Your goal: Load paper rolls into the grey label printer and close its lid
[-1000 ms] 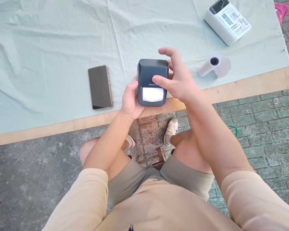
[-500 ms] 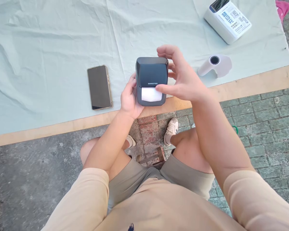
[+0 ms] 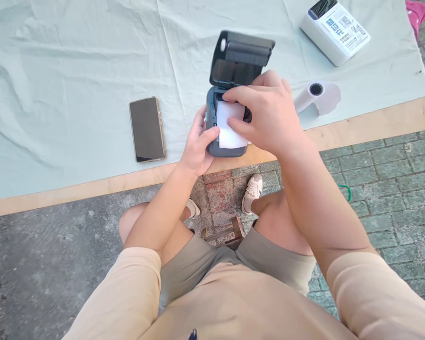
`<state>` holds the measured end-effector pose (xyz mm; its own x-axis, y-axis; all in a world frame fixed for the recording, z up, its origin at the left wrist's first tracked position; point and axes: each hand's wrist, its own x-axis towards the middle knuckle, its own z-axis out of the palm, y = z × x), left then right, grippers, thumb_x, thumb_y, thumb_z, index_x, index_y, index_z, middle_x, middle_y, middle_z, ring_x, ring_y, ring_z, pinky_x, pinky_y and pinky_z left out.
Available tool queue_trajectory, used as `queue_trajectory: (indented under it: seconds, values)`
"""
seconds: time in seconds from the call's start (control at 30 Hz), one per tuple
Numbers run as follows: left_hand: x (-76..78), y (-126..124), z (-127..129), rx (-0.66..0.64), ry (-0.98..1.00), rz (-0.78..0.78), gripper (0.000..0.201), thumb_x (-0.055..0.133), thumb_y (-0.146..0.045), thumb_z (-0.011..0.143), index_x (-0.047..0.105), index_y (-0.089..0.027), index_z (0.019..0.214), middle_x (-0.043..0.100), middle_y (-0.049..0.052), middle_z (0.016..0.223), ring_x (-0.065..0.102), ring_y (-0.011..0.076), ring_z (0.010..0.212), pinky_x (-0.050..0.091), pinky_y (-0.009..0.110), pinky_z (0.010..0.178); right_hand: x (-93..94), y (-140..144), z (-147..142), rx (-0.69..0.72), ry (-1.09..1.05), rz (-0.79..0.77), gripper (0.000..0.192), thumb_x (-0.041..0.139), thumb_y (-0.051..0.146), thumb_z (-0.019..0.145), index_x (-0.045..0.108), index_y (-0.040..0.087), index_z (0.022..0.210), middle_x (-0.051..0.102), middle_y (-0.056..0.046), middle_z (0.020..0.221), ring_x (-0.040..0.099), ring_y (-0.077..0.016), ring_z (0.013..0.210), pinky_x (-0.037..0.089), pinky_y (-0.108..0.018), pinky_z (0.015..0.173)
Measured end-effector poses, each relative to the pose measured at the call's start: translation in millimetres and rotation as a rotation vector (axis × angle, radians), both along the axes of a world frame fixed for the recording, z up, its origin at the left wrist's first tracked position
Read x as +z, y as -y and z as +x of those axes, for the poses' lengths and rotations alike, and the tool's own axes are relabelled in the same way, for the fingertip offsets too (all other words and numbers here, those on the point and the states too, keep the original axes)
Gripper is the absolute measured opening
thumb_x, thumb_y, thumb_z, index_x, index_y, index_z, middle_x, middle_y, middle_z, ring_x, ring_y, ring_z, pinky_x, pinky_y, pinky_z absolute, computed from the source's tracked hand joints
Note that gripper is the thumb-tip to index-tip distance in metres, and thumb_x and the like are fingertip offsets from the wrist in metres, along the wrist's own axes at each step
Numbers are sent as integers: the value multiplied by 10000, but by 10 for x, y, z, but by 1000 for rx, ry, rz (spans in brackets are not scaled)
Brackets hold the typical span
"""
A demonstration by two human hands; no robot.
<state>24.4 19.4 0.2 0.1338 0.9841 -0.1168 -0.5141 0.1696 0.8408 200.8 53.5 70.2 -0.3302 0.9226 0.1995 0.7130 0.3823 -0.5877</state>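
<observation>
A small dark label printer [image 3: 229,152] is held near the table's front edge, its hinged lid [image 3: 238,61] raised. My left hand [image 3: 198,146] is wrapped round the printer's left side, thumb on the inner edge beside the paper. Inside lies a white label roll [image 3: 230,134] with its loose end over the front. My right hand [image 3: 265,111] reaches in from the right, thumb and forefinger pinching the roll; its other fingers are curled by the lid. To the right, a second white roll [image 3: 327,97] rests on the cloth, partly unwound around a dark core.
A smartphone [image 3: 148,130] lies screen up on the pale cloth [image 3: 74,94], left of the printer. At the back right sits a white box-shaped device [image 3: 335,33] with printed labels. The table's bare wooden edge [image 3: 74,189] runs in front, above my knees.
The printer's lid has swung up from closed, baring the roll inside. My right hand has moved from the printer's right side into its opening. My left hand keeps its hold.
</observation>
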Motion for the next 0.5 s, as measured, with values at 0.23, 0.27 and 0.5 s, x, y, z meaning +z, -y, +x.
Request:
queue_trajectory:
  seconds: [0.23,0.27,0.5]
  values:
    - [-22,12,-11,-1,-41,-4,664,959,-588,708,671,-316,1240,745,39,1182,711,358,1384,660,422,1001,64,10,-24,-6,123,-32,249,719,257,798,636,382,996,765,-44,1032,668,-448,1158,541,-736,1073]
    - [-26,0,-25,-6,-30,-12,627,948,-574,726,678,-316,1228,756,32,1166,739,342,1335,666,410,972,84,27,-9,3,33,-24,264,725,270,787,636,387,1006,778,-22,1067,679,-431,1170,560,-701,1071]
    - [-19,-100,-97,-46,40,-105,408,804,-542,828,709,-259,1106,837,49,1189,772,337,1297,685,437,978,-175,-164,275,-279,-1003,-303,416,581,311,655,661,342,1062,693,-41,973,599,-240,800,415,-370,538]
